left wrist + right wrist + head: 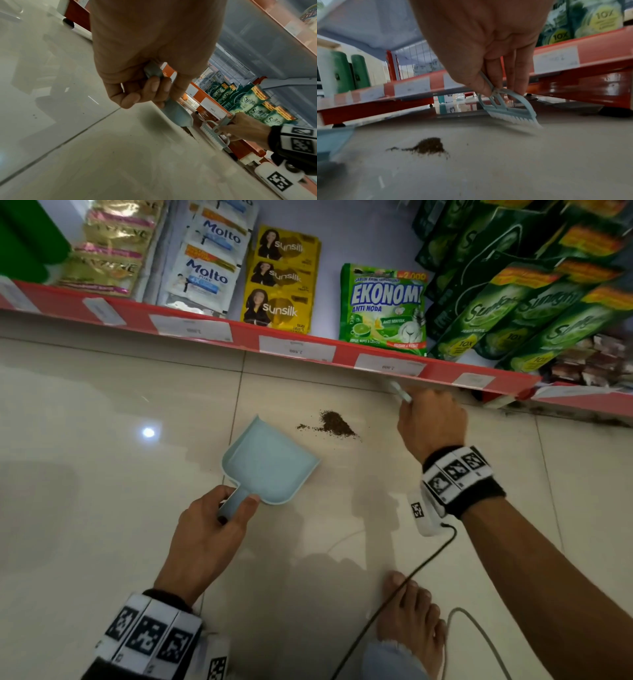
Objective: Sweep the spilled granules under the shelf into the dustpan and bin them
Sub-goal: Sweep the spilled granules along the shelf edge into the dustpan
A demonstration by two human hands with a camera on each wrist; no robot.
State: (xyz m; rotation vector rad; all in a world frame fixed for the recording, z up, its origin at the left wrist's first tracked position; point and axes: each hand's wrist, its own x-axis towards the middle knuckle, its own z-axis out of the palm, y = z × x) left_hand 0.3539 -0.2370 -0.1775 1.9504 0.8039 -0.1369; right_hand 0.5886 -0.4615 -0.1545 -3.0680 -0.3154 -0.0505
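A small heap of brown granules [335,423] lies on the tiled floor just in front of the red shelf edge [246,335]. A pale blue dustpan [270,462] sits on the floor left of the heap, its mouth turned toward it. My left hand [219,522] grips the dustpan handle [154,71]. My right hand [430,422] pinches the handle of a small pale blue brush [506,109] with white bristles, tilted, its bristle tips on the floor right of the granules [428,146] and close under the shelf. The dustpan's edge [332,138] shows at the left in the right wrist view.
The low shelf carries sachets and green detergent packs [383,306] above the floor gap. A bare foot [411,621] and two cables [404,580] lie on the tiles at bottom right. Shelf feet [338,125] stand behind the spill.
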